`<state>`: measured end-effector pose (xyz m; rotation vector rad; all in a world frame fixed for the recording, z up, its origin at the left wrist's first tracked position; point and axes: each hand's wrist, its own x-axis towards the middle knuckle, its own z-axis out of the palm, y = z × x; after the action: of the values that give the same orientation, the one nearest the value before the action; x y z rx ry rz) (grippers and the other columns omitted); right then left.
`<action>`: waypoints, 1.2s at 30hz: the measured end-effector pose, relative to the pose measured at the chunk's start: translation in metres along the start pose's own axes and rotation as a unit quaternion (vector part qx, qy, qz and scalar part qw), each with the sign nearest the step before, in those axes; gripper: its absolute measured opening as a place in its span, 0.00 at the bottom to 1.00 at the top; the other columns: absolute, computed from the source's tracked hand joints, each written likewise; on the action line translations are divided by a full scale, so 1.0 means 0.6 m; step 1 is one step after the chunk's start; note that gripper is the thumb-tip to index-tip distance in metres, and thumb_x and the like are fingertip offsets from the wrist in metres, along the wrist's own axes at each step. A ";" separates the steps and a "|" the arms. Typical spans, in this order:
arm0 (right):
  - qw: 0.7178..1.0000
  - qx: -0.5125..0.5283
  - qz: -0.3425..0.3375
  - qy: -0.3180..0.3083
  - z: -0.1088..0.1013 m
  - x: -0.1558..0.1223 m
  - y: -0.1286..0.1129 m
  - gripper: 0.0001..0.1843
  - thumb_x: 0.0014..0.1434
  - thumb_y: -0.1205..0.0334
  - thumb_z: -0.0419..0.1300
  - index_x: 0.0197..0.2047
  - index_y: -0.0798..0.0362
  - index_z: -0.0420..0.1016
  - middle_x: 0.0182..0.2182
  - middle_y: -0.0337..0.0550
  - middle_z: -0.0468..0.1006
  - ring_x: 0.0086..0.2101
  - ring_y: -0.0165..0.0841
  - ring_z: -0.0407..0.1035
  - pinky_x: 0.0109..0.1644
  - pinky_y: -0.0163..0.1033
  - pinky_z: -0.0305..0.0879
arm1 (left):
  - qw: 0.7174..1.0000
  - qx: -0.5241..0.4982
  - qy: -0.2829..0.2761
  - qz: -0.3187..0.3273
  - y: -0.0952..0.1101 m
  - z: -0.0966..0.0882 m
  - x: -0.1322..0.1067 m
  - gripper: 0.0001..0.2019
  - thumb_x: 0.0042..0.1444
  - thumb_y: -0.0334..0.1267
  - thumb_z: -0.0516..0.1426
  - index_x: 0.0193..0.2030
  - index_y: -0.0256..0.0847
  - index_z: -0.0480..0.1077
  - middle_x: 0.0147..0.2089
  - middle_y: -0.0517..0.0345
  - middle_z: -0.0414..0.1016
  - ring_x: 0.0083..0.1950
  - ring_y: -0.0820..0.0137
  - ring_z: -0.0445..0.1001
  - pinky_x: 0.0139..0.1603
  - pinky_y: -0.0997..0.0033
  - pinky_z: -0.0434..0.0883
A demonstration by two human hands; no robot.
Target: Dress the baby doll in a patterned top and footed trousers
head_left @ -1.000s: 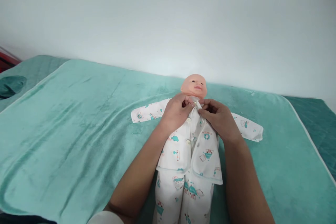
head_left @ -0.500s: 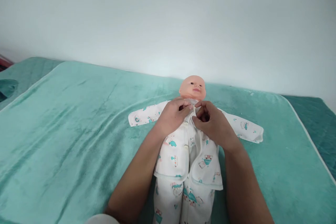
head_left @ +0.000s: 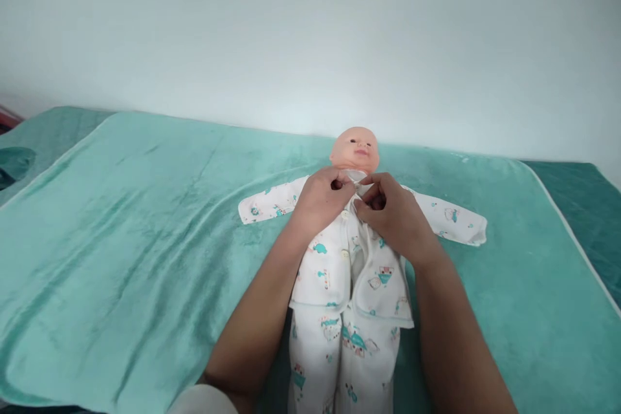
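A baby doll (head_left: 357, 147) lies on its back, its head toward the wall. It wears a white printed jacket (head_left: 323, 272) and matching trousers (head_left: 315, 356). My left hand (head_left: 326, 197) pinches the jacket's front edge just below the collar. Opposite it, my right hand (head_left: 388, 210) grips the other front edge with thumb and fingers, and the fingertips of both hands nearly meet. Whatever is between the fingertips is hidden. Lower down, two buttons (head_left: 345, 253) show on the left front edge, and the jacket hangs apart there. Both sleeves (head_left: 453, 218) stretch out sideways.
A light green blanket (head_left: 145, 207) with a pale edge lies under the doll. Darker green cloth (head_left: 572, 200) shows beneath it at both sides. The pale wall (head_left: 310, 39) rises directly behind. A red object (head_left: 8, 118) is partly visible at the far left.
The view has tilted slightly, so the doll and hands sit higher in it. My fingertips have come closer together at the jacket's neck, drawing the two edges together.
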<state>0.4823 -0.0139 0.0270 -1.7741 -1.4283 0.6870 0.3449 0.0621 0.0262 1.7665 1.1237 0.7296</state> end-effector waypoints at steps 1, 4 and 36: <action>1.000 0.000 0.002 0.017 0.003 -0.004 -0.001 0.15 0.55 0.61 0.62 0.46 0.50 0.70 0.29 0.35 0.76 0.28 0.30 0.67 0.33 0.37 0.62 | 1.000 -0.005 0.003 0.001 -0.002 0.000 0.000 0.05 0.53 0.32 0.55 0.27 0.40 0.69 0.29 0.62 0.70 0.32 0.73 0.67 0.34 0.70 0.63; 0.997 -0.013 -0.007 0.073 0.013 -0.014 -0.003 0.09 0.56 0.60 0.61 0.42 0.51 0.71 0.30 0.37 0.77 0.28 0.30 0.67 0.34 0.38 0.62 | 0.999 -0.030 0.015 0.022 -0.011 0.003 0.000 0.03 0.54 0.32 0.56 0.33 0.41 0.72 0.28 0.64 0.67 0.31 0.74 0.65 0.34 0.72 0.63; 0.988 -0.046 -0.096 0.115 0.050 -0.077 0.021 0.27 0.64 0.53 0.57 0.64 0.49 0.67 0.53 0.51 0.65 0.53 0.43 0.61 0.61 0.52 0.61 | 0.970 0.043 0.093 0.220 -0.055 0.016 -0.049 0.17 0.64 0.30 0.50 0.48 0.44 0.79 0.42 0.53 0.71 0.49 0.67 0.71 0.54 0.66 0.68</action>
<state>0.4550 -0.0537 -0.0026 -1.6941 -1.4665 0.3099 0.3277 0.0384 -0.0084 2.0851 0.8989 1.1456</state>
